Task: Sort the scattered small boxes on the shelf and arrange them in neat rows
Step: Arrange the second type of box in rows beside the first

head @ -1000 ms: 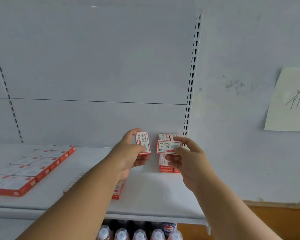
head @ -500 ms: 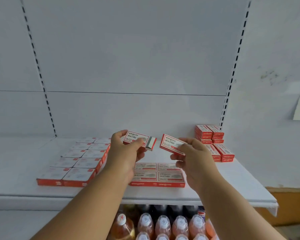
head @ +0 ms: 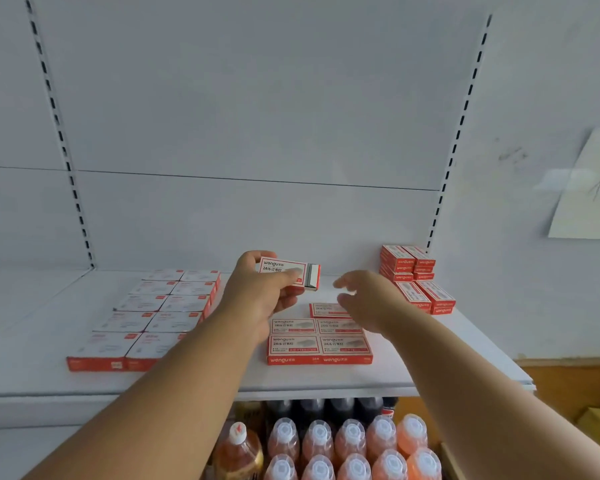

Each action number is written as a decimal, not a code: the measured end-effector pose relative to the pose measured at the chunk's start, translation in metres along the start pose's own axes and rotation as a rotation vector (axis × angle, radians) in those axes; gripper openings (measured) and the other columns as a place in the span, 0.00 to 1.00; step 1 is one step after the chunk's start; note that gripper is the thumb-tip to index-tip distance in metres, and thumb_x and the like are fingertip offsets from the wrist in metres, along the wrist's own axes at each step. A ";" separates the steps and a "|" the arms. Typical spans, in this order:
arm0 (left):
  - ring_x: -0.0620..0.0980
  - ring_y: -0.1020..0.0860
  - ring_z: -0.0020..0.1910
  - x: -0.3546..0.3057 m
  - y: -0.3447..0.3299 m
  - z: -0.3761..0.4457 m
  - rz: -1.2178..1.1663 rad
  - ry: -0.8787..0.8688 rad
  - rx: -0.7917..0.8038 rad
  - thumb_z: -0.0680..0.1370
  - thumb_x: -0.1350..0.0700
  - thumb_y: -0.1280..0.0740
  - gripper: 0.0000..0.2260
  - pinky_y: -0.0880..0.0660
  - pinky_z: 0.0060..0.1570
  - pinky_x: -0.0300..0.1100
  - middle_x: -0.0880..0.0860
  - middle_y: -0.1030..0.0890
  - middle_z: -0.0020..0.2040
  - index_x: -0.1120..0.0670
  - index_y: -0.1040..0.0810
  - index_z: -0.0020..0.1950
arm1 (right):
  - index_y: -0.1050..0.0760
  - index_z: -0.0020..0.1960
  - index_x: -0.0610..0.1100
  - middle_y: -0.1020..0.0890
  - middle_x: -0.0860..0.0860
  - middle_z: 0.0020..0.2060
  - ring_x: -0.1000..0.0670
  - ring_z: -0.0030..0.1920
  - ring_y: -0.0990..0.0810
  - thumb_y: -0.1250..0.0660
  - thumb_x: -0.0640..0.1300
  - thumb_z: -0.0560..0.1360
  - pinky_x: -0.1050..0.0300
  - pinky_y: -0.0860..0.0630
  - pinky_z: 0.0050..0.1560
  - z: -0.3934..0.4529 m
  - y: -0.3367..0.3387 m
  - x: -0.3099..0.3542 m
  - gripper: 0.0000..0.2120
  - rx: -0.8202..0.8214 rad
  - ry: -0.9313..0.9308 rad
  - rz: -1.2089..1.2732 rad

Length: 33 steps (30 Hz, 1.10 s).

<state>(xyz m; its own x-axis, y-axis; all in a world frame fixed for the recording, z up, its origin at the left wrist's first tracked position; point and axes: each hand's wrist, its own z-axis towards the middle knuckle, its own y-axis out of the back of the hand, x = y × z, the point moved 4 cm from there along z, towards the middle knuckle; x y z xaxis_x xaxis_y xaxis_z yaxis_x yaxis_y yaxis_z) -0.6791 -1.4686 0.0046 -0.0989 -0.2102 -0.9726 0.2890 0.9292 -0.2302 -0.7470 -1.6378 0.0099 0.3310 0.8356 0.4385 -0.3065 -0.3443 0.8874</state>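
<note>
My left hand [head: 262, 294] grips a small red-and-white staple box [head: 293, 273] above the white shelf [head: 430, 358], thumb across its top. My right hand [head: 369, 299] hovers with loose, blurred fingers and holds nothing, just over a single box [head: 324, 309] lying at the back of the middle group. In front of that box a neat block of flat boxes [head: 319, 342] lies two wide. A larger block of boxes [head: 160, 313] fills the left of the shelf in two columns. At the right rear sits a stacked pile of boxes [head: 414, 277].
Slotted uprights [head: 461, 129] frame the white back panel. A paper sheet [head: 589, 188] hangs on the wall at right. Below the shelf stand rows of orange drink bottles [head: 350, 445] with dark bottles behind them.
The view has swung left and down. My right hand has let go of its box, which now lies behind the middle group. My left hand still holds its box.
</note>
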 end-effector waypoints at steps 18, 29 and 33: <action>0.55 0.15 0.46 -0.008 -0.018 -0.012 0.120 -0.120 0.212 0.78 0.56 0.30 0.16 0.19 0.53 0.54 0.56 0.19 0.55 0.47 0.29 0.63 | 0.23 0.53 0.35 0.21 0.42 0.36 0.48 0.34 0.24 0.32 0.32 0.76 0.56 0.26 0.38 -0.023 0.016 0.030 0.06 0.051 0.136 1.315; 0.48 0.22 0.41 -0.014 -0.001 -0.005 0.635 -0.222 0.147 0.80 0.56 0.34 0.11 0.26 0.40 0.39 0.50 0.21 0.50 0.46 0.30 0.60 | 0.22 0.53 0.34 0.20 0.43 0.35 0.50 0.31 0.24 0.32 0.32 0.76 0.57 0.28 0.34 -0.004 -0.001 0.021 0.06 0.164 0.080 1.145; 0.48 0.21 0.42 -0.008 0.003 0.005 0.756 -0.167 0.095 0.81 0.58 0.38 0.07 0.27 0.35 0.38 0.49 0.19 0.48 0.48 0.27 0.57 | 0.19 0.50 0.44 0.16 0.50 0.39 0.54 0.35 0.20 0.30 0.39 0.76 0.61 0.25 0.36 0.000 0.003 0.008 0.04 -0.051 0.049 0.632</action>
<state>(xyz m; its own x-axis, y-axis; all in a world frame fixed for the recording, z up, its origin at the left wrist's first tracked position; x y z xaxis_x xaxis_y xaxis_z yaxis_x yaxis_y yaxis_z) -0.6727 -1.4660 0.0115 0.3002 0.4200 -0.8564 0.3018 0.8099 0.5030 -0.7456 -1.6326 0.0160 0.0316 0.4968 0.8673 -0.4723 -0.7573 0.4510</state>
